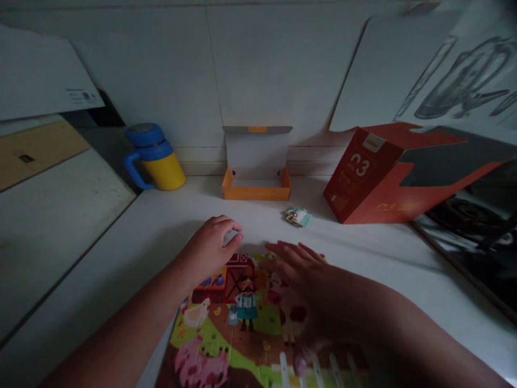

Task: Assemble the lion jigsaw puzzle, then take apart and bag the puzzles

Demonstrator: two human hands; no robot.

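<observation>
A farm-scene jigsaw puzzle (218, 334) lies in front of me, with a farmer, a red barn, a cow, a hen and a pig. My left hand (216, 240) is by its far left edge near the barn, fingers loosely curved with a gap to the thumb and nothing visible between them. Palm down over the far right part is my right hand (297, 264), its fingers stretched out and covering some of the cow. Beyond it, a small pile of puzzle pieces (298, 216) sits on the white surface. My right forearm hides the puzzle's lower right.
An open orange box (256, 193) stands against the back wall. To its left is a blue and yellow jug (163, 167) with a handle. A large red carton (351, 178) leans at the right, beside a dark stove-like thing (468, 221). A pale panel (60, 210) borders the left.
</observation>
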